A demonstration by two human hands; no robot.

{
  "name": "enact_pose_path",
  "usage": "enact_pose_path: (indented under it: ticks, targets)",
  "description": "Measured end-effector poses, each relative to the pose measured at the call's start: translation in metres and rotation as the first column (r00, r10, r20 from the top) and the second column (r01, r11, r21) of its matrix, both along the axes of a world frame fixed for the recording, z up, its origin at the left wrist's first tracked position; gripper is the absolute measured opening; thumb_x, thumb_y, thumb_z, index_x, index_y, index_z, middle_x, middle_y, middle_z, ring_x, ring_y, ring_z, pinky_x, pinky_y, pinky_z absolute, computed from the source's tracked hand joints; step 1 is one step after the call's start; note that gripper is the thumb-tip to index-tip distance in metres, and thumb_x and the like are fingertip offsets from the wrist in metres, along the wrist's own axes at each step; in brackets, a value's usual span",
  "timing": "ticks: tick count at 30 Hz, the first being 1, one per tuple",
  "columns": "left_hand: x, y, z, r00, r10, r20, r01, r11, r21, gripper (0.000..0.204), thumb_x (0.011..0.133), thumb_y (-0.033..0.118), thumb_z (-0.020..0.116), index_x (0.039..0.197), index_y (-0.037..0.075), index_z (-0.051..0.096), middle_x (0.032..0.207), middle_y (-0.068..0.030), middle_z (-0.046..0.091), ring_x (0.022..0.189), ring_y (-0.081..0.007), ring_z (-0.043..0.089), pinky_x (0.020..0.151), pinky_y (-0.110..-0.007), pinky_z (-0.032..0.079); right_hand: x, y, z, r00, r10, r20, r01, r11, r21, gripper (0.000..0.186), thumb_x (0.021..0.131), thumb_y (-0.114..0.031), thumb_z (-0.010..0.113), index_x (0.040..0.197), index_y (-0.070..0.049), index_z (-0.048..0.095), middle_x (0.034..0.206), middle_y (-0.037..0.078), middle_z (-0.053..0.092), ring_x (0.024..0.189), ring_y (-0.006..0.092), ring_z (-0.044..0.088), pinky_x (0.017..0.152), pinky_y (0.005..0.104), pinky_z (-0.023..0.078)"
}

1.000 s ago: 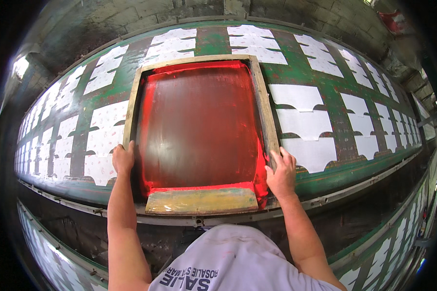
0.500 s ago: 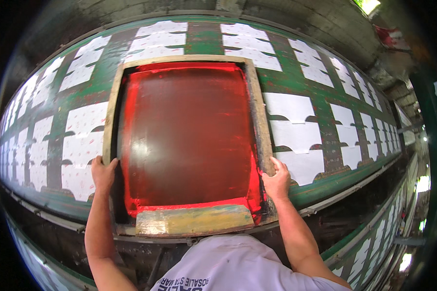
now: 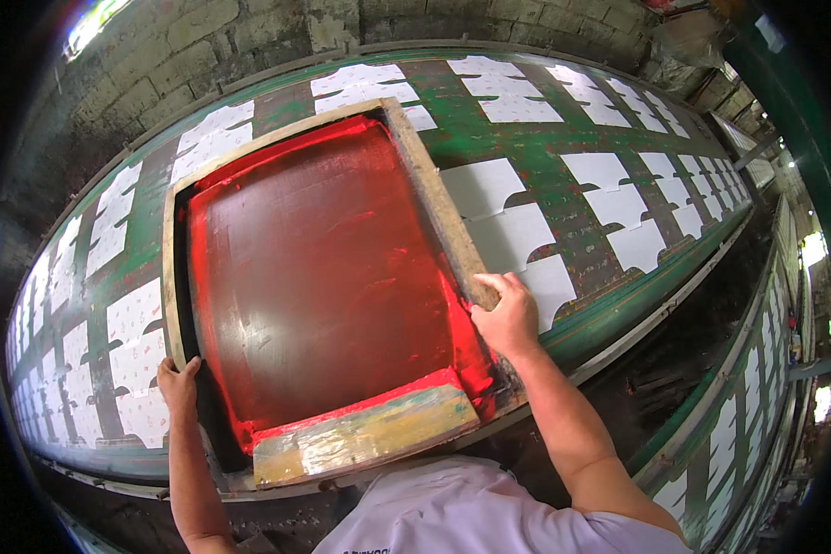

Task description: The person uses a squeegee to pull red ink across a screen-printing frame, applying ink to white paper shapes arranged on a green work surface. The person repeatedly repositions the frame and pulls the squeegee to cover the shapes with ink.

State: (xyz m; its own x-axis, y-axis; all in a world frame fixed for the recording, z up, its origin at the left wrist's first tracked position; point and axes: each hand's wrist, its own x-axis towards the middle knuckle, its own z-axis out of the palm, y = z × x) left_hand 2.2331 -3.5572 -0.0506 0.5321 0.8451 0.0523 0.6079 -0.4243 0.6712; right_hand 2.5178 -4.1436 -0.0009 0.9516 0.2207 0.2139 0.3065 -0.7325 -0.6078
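My left hand grips the left side of a wooden screen frame, low down near the edge nearest me. My right hand holds the opposite side, fingers curled over the wood. Inside the frame, dark red-brown mesh has bright red ink thick along its edges. A yellowish, smeared board spans the frame's near end. The frame is on or just over a long green table carrying rows of white cut pieces, several printed with small pink marks on the left. A shadow lies beside the frame's right side.
A block wall runs behind the table. At the lower right a second green table with white pieces lies beyond a dark gap, and a rail follows the near table's edge. A dark green structure stands at the upper right.
The view has swung, so table and frame now slant, the frame sitting further left in the picture. My right hand appears higher and my left lower. Both have stayed on the frame.
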Motion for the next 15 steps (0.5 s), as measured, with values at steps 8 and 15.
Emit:
enact_pose_path:
  ticks: [8, 15]
  targets:
    - [0.095, -0.147, -0.017, 0.998, 0.025, 0.057, -0.031, 0.994, 0.107, 0.05, 0.076, 0.024, 0.1, 0.079, -0.001, 0.057, 0.084, -0.0067, 0.055, 0.079, -0.022, 0.054, 0.073, -0.042, 0.048, 0.099, -0.146, -0.029, 0.993, -0.108, -0.05, 0.11, 0.993, 0.045, 0.045, 0.077, -0.008, 0.089, 0.122, -0.013, 0.084, 0.115, 0.015, 0.076, 0.112, 0.039, 0.075, 0.1, 0.0492, 0.061]
    - [0.166, -0.285, -0.029, 0.998, 0.012, 0.067, -0.022, 0.988, 0.151, 0.054, 0.076, 0.03, 0.097, 0.084, -0.005, 0.057, 0.096, -0.0175, 0.059, 0.092, -0.0361, 0.058, 0.087, -0.049, 0.051, 0.167, -0.272, -0.065, 0.986, -0.157, -0.056, 0.164, 0.977, 0.138, 0.05, 0.076, -0.003, 0.088, 0.125, -0.008, 0.082, 0.122, 0.015, 0.079, 0.117, 0.0375, 0.076, 0.104, 0.0466, 0.061]
